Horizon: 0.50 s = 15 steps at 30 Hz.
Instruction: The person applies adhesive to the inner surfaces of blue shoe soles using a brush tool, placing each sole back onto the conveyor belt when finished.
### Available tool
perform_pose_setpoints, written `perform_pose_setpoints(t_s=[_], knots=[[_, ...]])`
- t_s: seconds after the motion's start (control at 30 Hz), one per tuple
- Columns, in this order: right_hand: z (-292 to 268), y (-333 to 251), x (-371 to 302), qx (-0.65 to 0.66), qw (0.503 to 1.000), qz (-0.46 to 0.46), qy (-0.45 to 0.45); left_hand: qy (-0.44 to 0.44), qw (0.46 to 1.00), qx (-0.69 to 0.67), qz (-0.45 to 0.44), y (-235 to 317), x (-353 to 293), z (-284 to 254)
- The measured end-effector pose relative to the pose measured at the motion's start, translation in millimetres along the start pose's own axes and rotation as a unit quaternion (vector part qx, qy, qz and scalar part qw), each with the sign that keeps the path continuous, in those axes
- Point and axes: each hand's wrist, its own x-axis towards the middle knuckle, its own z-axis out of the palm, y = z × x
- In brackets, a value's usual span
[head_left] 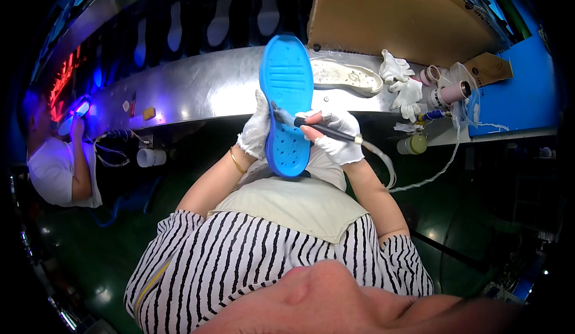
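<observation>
A bright blue shoe sole is held lengthwise in front of me, its ridged and dotted inner face toward me. My left hand, in a white glove, is closed on the sole's left edge. My right hand, in a white glove with bare thumb and fingertip, grips a black-handled brush. The brush's bristles lie over the middle of the sole, close to its left edge. From the handle's rear end a clear tube hangs down and loops to the right.
Behind the sole runs a metal bench bearing an off-white sole, white gloves, a pink-lidded cup and a cardboard box. Dark racks with sole shapes stand beyond. A co-worker works at far left.
</observation>
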Motion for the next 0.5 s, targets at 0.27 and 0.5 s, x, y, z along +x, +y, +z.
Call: perform_pose_setpoints(t_s=[0.27,0.5], knots=[[1.6,-7.1,36.6,-0.058,0.992,-0.105,-0.026,-0.105,0.983,-0.074,0.127,29.7,38.1,12.0],[1.8,-16.4,52.2,0.022,0.994,-0.102,0.032,-0.183,0.95,-0.116,0.223,60.1,48.9,28.3]])
